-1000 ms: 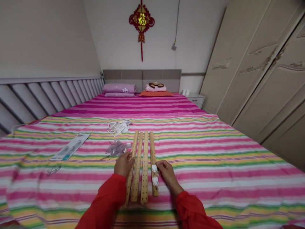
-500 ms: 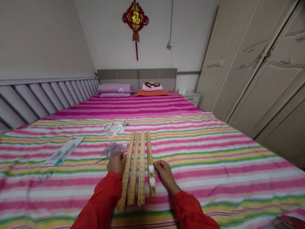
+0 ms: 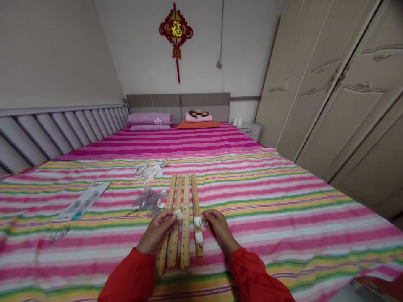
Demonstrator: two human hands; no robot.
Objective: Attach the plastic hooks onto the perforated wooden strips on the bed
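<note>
My left hand (image 3: 160,230) pinches a small white hook piece (image 3: 178,214) above the left wooden strips. Several perforated wooden strips (image 3: 185,235) lie side by side on the striped cloth. On the rightmost strip (image 3: 195,197) sit two white hooks, an upper one (image 3: 197,222) and a lower one (image 3: 199,238). Just right of that strip is my right hand (image 3: 218,224), fingers pinched together; anything between them is too small to make out. Crumpled clear plastic bags (image 3: 147,199) lie beyond my left hand.
White packaging (image 3: 149,171) lies past the bags. A long hook package (image 3: 83,202) and a thin wire bundle (image 3: 59,233) rest at left. Folded bedding (image 3: 149,119) is by the headboard (image 3: 204,100); a wardrobe (image 3: 315,100) stands at right.
My left hand has moved right from beside the plastic bags to over the left strips, and the white hook piece now shows in its fingers. My right hand stays by the rightmost strip.
</note>
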